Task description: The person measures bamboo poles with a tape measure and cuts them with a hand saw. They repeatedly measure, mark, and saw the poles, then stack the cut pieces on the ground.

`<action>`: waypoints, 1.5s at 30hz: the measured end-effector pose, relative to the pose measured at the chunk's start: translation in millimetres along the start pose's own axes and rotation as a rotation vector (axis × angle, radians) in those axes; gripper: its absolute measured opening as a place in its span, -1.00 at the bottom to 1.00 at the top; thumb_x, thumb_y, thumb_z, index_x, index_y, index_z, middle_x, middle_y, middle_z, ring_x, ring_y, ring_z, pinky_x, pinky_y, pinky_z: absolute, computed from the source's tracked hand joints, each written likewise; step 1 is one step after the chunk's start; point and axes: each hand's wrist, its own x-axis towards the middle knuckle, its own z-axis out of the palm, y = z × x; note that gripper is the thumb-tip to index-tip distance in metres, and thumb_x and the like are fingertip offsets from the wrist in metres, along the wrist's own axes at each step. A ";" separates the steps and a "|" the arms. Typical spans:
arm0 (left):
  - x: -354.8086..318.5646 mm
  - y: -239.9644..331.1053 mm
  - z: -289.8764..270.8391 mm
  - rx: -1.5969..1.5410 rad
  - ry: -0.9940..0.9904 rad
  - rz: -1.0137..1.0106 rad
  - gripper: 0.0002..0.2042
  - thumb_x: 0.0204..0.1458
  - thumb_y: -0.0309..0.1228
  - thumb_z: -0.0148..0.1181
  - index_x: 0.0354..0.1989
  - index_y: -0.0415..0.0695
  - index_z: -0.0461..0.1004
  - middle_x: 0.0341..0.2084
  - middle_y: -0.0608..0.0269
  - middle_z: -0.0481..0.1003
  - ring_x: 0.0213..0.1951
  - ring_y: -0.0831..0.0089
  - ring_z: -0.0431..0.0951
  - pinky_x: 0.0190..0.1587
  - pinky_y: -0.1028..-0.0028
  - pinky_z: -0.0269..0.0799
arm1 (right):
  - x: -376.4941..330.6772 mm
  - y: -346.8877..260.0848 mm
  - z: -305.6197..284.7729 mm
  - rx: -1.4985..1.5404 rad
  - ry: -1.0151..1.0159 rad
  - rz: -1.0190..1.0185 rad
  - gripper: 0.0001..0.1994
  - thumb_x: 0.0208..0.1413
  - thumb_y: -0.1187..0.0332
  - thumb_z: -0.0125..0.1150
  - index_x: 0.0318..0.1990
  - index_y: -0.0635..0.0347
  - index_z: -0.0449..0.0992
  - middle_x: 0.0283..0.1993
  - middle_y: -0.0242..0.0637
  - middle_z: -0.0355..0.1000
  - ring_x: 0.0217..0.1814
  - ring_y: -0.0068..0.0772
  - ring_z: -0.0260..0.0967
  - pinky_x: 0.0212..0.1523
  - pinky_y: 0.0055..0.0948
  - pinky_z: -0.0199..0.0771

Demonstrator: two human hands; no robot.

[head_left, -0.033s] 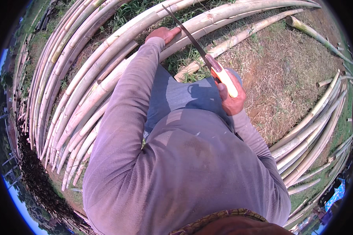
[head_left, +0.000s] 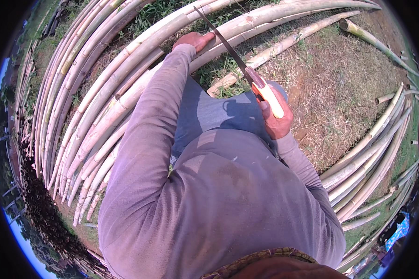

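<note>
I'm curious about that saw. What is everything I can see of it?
The saw has a long, narrow, dark blade that looks like metal. Its handle is pale cream with reddish-brown and orange parts, perhaps plastic. The person's right grip holds the handle near its rear end. From there the blade slants forward and left, across bamboo poles in the picture; whether its edge touches them, or has teeth, I can't make out.

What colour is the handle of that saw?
The saw's handle is pale cream with some orange, best seen in the head view, in the right hand.
</note>
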 end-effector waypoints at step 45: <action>-18.8 13.3 -8.2 0.197 -0.020 0.069 -0.31 -0.16 0.01 0.36 0.15 -0.16 0.55 0.06 -0.06 0.59 0.10 0.04 0.60 0.18 0.19 0.49 | 83.4 19.7 62.2 0.338 0.035 0.205 -0.61 0.21 0.49 0.36 0.17 0.40 0.51 0.05 -0.20 0.59 0.01 -0.55 0.50 0.01 -0.53 0.52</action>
